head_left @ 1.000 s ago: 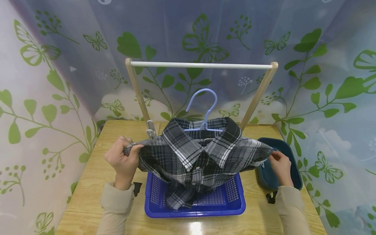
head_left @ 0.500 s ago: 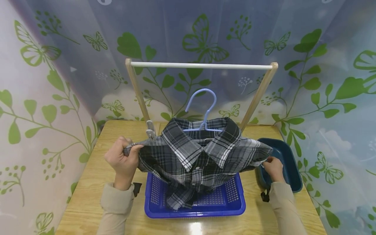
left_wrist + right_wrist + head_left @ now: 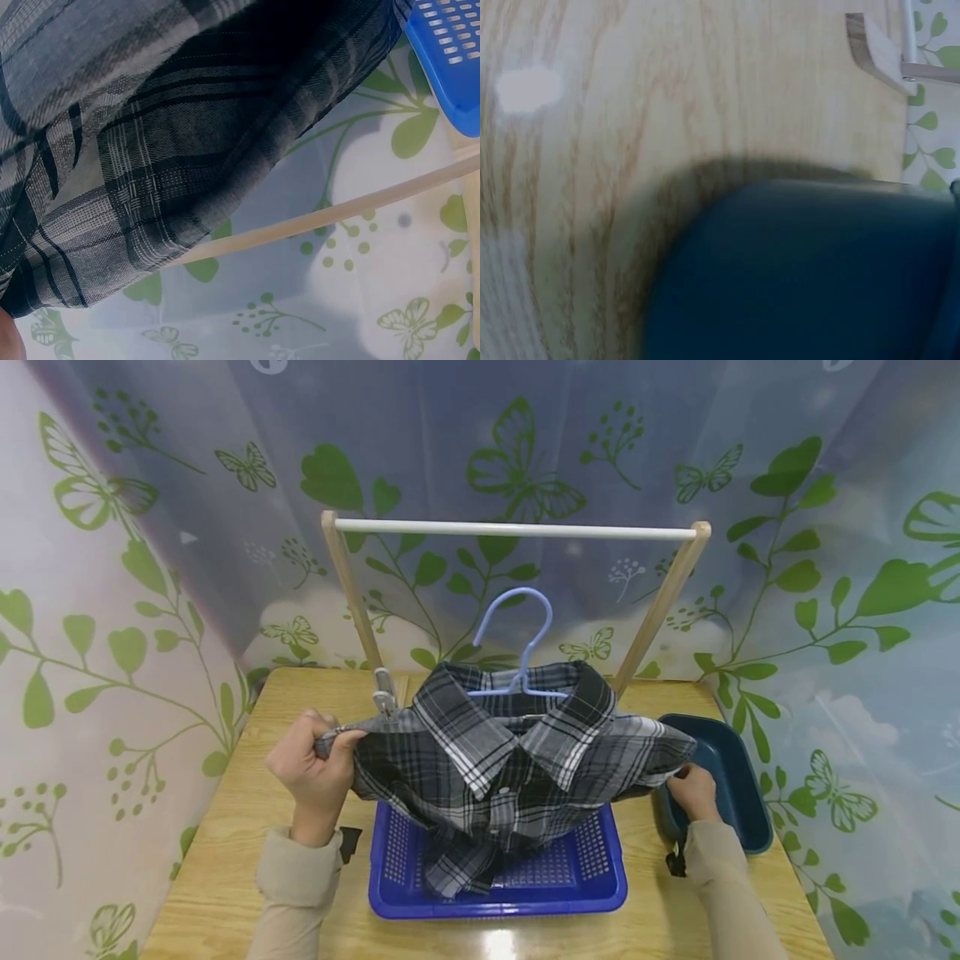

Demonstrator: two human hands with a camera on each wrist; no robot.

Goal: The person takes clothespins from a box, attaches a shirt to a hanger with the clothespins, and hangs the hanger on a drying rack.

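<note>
A black and grey plaid shirt (image 3: 510,760) hangs on a light blue hanger (image 3: 519,635), held up over a blue perforated basket (image 3: 592,881); its lower part trails into the basket. My left hand (image 3: 330,745) grips the shirt's left shoulder end in a fist. A metal clip (image 3: 385,690) sits on that shoulder just beside the hand. My right hand (image 3: 686,787) is lowered into a dark teal tub (image 3: 742,793), right under the shirt's right sleeve end; its fingertips are hidden. The left wrist view is filled by plaid fabric (image 3: 150,150).
A wooden rack with a white rail (image 3: 517,529) stands behind the shirt on the wooden table (image 3: 225,860). A leaf-print curtain surrounds the table. The right wrist view shows the tub's wall (image 3: 802,277) on the tabletop (image 3: 630,112).
My right hand has moved down and inward from the shirt's right sleeve end into the teal tub. The left hand and the shirt have stayed put.
</note>
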